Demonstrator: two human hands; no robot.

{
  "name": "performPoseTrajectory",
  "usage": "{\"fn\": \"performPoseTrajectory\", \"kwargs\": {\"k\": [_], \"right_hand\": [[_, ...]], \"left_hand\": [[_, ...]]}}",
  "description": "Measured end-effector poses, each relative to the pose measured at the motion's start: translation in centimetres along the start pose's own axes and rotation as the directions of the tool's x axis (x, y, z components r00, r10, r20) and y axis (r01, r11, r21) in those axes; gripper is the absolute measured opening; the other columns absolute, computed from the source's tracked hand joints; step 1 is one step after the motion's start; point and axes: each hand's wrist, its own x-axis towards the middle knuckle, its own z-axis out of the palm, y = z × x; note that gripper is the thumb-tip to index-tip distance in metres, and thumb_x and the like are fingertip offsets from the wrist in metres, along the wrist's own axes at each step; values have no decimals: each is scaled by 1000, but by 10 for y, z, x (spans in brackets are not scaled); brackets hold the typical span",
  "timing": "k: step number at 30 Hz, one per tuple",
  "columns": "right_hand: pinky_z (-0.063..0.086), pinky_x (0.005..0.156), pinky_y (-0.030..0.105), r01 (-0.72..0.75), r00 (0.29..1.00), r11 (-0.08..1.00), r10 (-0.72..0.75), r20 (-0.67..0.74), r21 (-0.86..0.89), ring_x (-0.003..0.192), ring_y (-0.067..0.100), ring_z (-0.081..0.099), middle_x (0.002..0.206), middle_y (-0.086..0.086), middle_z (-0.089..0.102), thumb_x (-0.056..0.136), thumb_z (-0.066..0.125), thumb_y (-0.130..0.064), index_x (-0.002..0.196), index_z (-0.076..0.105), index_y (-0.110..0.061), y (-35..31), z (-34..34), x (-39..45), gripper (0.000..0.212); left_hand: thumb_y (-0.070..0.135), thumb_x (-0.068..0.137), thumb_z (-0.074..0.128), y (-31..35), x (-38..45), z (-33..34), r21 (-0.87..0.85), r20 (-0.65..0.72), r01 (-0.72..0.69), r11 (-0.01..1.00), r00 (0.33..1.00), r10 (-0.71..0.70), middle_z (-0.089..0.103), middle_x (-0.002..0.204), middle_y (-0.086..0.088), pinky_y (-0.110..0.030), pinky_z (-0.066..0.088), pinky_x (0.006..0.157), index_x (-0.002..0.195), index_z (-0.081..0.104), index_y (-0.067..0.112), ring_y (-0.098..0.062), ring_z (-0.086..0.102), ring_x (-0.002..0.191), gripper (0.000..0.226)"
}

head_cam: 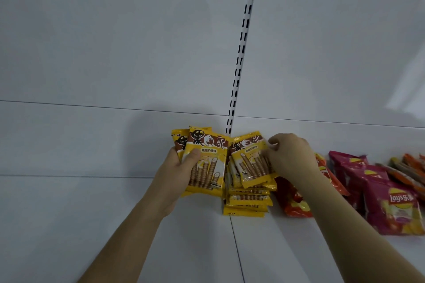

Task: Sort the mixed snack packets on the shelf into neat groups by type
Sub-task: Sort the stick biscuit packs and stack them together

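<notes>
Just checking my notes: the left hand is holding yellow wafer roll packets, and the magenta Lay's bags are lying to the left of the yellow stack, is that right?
Not quite. The left hand does hold yellow wafer roll packets, but the magenta Lay's bags lie to the right of the yellow stack, beyond the orange-red bags. The head view shows this.

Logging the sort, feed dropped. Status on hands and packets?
Left hand grips yellow wafer-roll packets, raised. Right hand pinches top packet of yellow stack. Red chip bag beside stack, magenta chip bags farther right.
</notes>
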Motion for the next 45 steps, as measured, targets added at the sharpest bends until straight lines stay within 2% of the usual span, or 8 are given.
{"fn": "performPoseTrajectory", "kwargs": {"k": [4, 8, 15, 18, 23, 28, 39, 45], "right_hand": [[58, 76, 36, 31, 978, 945, 38, -206, 324, 84, 14, 66, 95, -4, 74, 92, 68, -29, 115, 73, -20, -1, -20, -15, 26], [60, 65, 30, 61, 983, 753, 67, -169, 656, 70, 7, 69, 78, -12, 73, 91, 71, -24, 106, 75, -25, -22, -21, -45, 15], [59, 72, 25, 112, 987, 806, -24, -157, 582, 81, 1, 66, 91, -15, 70, 93, 68, -29, 116, 72, -23, -53, 32, -71, 24], [51, 61, 11, 140, 986, 836, -69, -152, 531, 74, -4, 63, 85, -19, 66, 94, 66, -35, 112, 73, -25, -49, 25, -68, 22], [58, 70, 37, 48, 991, 997, -56, -119, -68, 78, 21, 64, 79, -2, 64, 99, 45, -51, 95, 64, -16, -21, 5, -32, 40], [41, 50, 26, 8, 979, 966, 45, 199, -257, 61, 14, 57, 68, -2, 60, 86, 56, -72, 71, 55, -17, -30, 8, -22, 57], [51, 59, 31, -76, 995, 991, 82, 52, -109, 70, 19, 62, 77, -1, 62, 88, 66, -55, 83, 56, -20, -23, 15, -13, 37], [48, 56, 30, 29, 979, 905, 60, -195, 425, 71, 11, 61, 80, -6, 64, 92, 67, -42, 94, 60, -20, -19, -10, -30, 23]], "left_hand": [[50, 101, 56, 1, -1, 2, 82, -69, -42, 996, 997, 47, 76, 110, 5, -53, 58, 95, 114, 59, 33, -19, 74, 102, 22], [48, 101, 55, 5, -5, 8, 54, -56, -48, 997, 997, 51, 75, 113, 2, -52, 59, 94, 113, 56, 31, -19, 74, 104, 21], [73, 79, 65, 10, -15, 21, -153, 45, 24, 988, 999, -17, 75, 119, 5, -49, 60, 94, 128, 55, 33, -19, 74, 108, 64], [51, 79, 74, 6, -16, 16, -118, 35, -25, 993, 999, 29, 75, 118, 5, -47, 60, 93, 128, 56, 29, -17, 74, 106, 57], [29, 97, 67, 2, -15, 7, -112, 1, -46, 993, 999, 46, 78, 113, 7, -42, 60, 89, 126, 57, 26, -13, 76, 102, 31], [30, 95, 69, -4, -17, 11, -52, -33, -77, 996, 997, 75, 78, 108, 12, -29, 60, 75, 122, 56, 27, -8, 76, 96, 30], [36, 91, 74, -8, -17, 3, 30, -161, -47, 998, 986, 51, 76, 108, 11, -27, 57, 71, 119, 56, 29, -10, 75, 96, 34], [29, 90, 78, -8, -18, 1, 33, -190, -42, 999, 981, 48, 75, 108, 11, -23, 55, 65, 121, 53, 26, -3, 75, 84, 40]]}}
